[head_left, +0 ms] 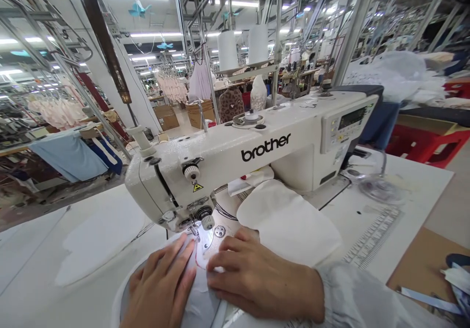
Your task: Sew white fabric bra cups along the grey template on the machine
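Note:
Beneath the needle area of a white sewing machine lies a pale blue-grey fabric piece with a curved red line near its edge. My left hand rests flat on it, fingers stretched toward the presser foot. Just right of the red line, my right hand has curled fingers, with the thumb side pinching the fabric's edge. The lamp lights the metal needle plate. A rounded white fabric piece lies on the machine bed beyond my right hand.
Another white cut piece lies on the table left of the machine, with dark threads beside it. A clear ruler is at the right. Two white thread cones stand behind the machine. Red crates stand at the right.

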`<action>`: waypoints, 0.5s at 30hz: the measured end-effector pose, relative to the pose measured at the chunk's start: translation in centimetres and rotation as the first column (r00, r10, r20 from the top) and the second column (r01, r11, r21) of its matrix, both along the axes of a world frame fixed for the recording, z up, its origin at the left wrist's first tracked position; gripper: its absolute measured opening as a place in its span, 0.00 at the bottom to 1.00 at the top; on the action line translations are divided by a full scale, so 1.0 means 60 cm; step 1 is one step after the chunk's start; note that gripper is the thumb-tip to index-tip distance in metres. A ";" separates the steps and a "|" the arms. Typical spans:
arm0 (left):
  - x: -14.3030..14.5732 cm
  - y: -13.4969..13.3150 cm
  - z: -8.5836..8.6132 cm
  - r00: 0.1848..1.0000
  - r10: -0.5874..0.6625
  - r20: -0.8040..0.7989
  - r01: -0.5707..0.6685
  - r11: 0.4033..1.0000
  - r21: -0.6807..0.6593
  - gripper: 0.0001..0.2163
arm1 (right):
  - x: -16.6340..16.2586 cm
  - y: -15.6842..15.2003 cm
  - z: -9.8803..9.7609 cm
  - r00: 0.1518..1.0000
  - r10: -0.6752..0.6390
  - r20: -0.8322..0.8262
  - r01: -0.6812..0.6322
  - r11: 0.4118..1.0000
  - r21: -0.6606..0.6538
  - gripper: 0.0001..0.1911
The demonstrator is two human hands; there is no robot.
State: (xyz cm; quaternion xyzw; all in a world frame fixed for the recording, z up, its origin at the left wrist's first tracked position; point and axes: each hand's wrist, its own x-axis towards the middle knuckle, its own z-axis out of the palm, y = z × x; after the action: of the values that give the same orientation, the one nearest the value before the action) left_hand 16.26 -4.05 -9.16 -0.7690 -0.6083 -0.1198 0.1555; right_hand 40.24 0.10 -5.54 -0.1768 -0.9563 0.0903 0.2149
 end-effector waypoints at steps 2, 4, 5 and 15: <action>0.001 -0.002 0.007 1.000 -0.001 0.003 0.001 1.000 -0.008 0.18 | -0.001 -0.001 0.001 1.000 0.001 0.007 -0.001 1.000 0.001 0.12; 0.011 -0.006 0.009 0.999 0.051 0.016 -0.051 0.999 -0.005 0.19 | -0.001 0.002 0.002 1.000 -0.005 0.011 0.005 1.000 0.000 0.12; 0.018 -0.009 0.008 0.996 0.092 0.023 -0.092 0.996 -0.005 0.19 | 0.000 0.005 0.001 1.000 -0.007 0.009 0.007 1.000 -0.002 0.11; 0.062 -0.023 -0.004 0.973 0.221 0.059 -0.220 0.975 -0.022 0.22 | 0.006 0.021 -0.010 0.999 -0.026 -0.032 0.025 0.999 -0.031 0.13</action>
State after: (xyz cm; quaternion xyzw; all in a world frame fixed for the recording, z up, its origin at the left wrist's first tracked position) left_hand 20.00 -5.40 -9.42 -0.6937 -0.6954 -0.1207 0.1434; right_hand 40.61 1.37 -6.14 -0.1908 -0.9489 0.1052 0.2285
